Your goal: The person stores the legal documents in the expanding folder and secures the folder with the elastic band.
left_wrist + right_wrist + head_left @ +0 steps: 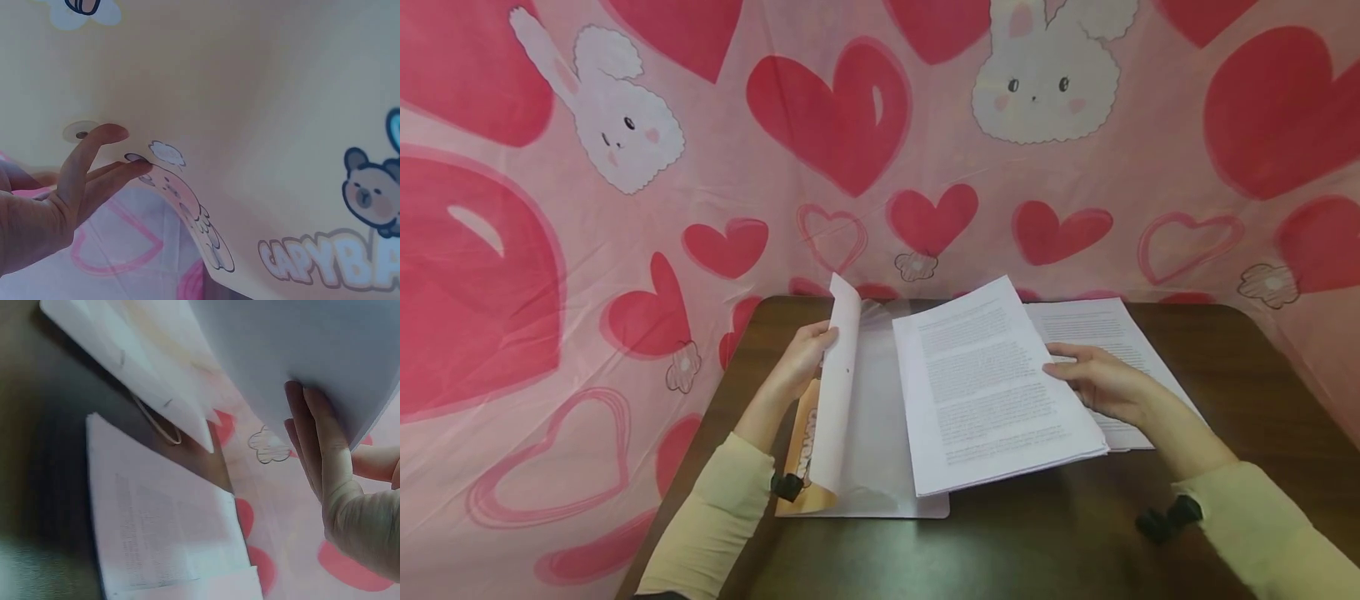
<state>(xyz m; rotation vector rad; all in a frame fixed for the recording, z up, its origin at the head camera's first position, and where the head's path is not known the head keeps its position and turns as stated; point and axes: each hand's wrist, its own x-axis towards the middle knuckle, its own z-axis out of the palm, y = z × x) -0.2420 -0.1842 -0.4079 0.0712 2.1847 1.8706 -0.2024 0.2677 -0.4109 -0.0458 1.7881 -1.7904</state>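
Observation:
At the left of the table lies a folder (880, 467) with a clear inner sheet. My left hand (801, 358) pinches the edge of its raised front cover (844, 375), which curls upright. In the left wrist view, the cover's outside is cream with capybara drawings (374, 194), and my thumb and fingers meet at its edge. My right hand (1105, 383) grips a stack of printed sheets (988, 392) by the right edge, thumb on top and fingers beneath. The stack tilts above the table, its left side overlapping the folder in the head view.
Another stack of printed sheets (1093, 325) lies on the dark wooden table (1037, 542) at the right, partly behind the held stack and my right hand. A pink cloth with hearts and rabbits (925, 150) hangs behind the table. An elastic loop (159, 425) shows beside the folder.

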